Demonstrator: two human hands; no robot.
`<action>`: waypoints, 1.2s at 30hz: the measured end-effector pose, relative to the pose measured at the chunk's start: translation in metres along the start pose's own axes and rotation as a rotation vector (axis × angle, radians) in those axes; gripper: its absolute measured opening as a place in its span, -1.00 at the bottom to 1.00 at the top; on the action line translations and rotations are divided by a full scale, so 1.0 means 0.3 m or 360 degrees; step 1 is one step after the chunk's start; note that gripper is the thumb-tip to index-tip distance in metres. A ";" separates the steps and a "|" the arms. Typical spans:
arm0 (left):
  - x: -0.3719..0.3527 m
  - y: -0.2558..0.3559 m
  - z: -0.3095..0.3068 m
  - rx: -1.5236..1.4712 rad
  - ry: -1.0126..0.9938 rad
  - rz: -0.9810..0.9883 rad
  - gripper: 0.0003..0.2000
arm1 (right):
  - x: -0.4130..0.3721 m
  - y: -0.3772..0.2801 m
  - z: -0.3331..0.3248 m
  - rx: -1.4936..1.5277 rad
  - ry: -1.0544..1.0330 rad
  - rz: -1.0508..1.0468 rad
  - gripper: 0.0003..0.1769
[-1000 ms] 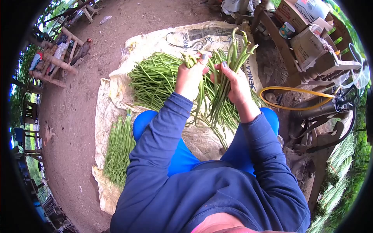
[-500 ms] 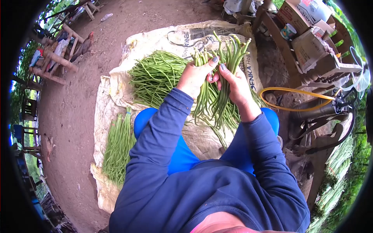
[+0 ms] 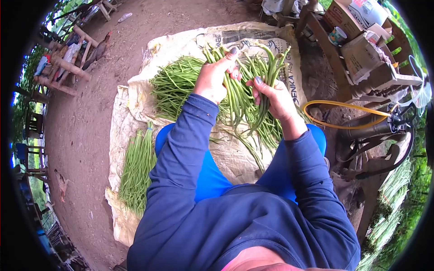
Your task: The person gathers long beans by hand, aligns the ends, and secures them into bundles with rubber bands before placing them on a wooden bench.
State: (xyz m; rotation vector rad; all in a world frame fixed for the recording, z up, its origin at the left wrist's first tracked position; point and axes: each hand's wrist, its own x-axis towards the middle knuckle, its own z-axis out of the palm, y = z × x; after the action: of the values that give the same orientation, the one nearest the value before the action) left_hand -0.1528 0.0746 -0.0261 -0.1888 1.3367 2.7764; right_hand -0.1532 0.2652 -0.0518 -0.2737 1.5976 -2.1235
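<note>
My left hand (image 3: 213, 80) is closed around a bunch of long green beans (image 3: 235, 101), with the stem ends poking out above the thumb. To its right, my right hand (image 3: 276, 100) grips a second handful of long beans (image 3: 274, 63), their tails hanging down toward my knees. A gap separates the two hands. Under and beyond my left hand spreads a loose pile of long beans (image 3: 174, 88). A tied bundle of long beans (image 3: 138, 167) lies to the left of my knee. All of this rests on flattened woven sacks (image 3: 158, 49).
Dirt floor (image 3: 86, 149) stretches along the left, with a wooden frame (image 3: 68, 67) and a chicken (image 3: 100, 50). On the right stand a wooden bench (image 3: 330, 58) with cardboard boxes (image 3: 361, 56), a sprayer tank (image 3: 366, 133) with a yellow hose (image 3: 316, 103), and more bean bundles (image 3: 389, 198).
My hands have moved apart: the left went left with its beans, while the right stayed nearly in place with its handful. The chicken by the wooden frame has raised its head.
</note>
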 end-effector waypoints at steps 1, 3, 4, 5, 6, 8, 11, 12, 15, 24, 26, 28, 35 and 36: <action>-0.004 0.002 -0.002 0.0052 0.0072 -0.0016 -0.70 | -0.001 0.000 0.003 0.0014 -0.0016 0.0007 -0.73; -0.032 0.013 0.019 0.0182 0.0139 -0.0143 -0.72 | -0.007 -0.011 0.009 0.0050 -0.0040 0.0033 -0.73; -0.044 0.020 0.030 0.0313 0.0206 -0.0269 -0.71 | -0.007 -0.017 0.012 0.0088 -0.0065 0.0059 -0.74; -0.044 0.008 0.014 0.0331 0.0066 -0.0246 -0.71 | -0.006 -0.010 0.008 0.0083 -0.0069 0.0061 -0.74; -0.041 0.002 0.008 0.0327 0.0071 -0.0243 -0.71 | -0.004 0.001 0.005 0.0028 -0.0104 0.0056 -0.70; -0.040 -0.006 0.004 0.0377 -0.0188 -0.0188 -0.71 | -0.003 0.011 0.003 -0.0024 -0.0140 0.0054 -0.66; -0.065 0.021 0.016 0.0294 -0.0172 -0.0211 -0.70 | -0.003 0.002 0.006 0.0127 -0.0114 0.0175 -0.67; -0.073 0.026 0.023 0.0188 -0.0160 -0.0210 -0.69 | -0.001 0.006 0.004 0.0126 -0.0114 0.0173 -0.67; -0.062 0.012 0.026 0.0144 -0.0100 -0.0113 -0.72 | 0.012 0.021 0.003 -0.0019 -0.0095 -0.0051 -0.70; -0.040 -0.026 0.015 0.0538 -0.0103 0.0077 -0.73 | -0.013 -0.006 0.031 -0.0232 -0.0029 -0.0059 -0.64; -0.056 -0.011 0.032 0.0610 -0.0050 0.0087 -0.72 | -0.004 -0.013 0.038 0.0085 0.0241 -0.0146 -0.64; -0.065 -0.008 0.042 0.0397 0.0024 0.0019 -0.68 | 0.026 0.021 0.001 0.0100 0.0356 -0.0121 -0.64; -0.046 -0.031 -0.003 0.0288 -0.0153 -0.0071 -0.64 | -0.002 -0.012 0.022 -0.0037 0.0298 -0.0141 -0.57; -0.048 -0.029 0.013 0.0436 -0.0099 -0.0070 -0.67 | 0.000 -0.004 0.017 -0.0036 0.0293 -0.0139 -0.57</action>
State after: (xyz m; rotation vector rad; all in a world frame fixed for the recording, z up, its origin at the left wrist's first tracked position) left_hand -0.1378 0.0831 -0.0286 -0.1157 1.6534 2.5061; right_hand -0.1513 0.2610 -0.0489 -0.1619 1.7427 -2.2544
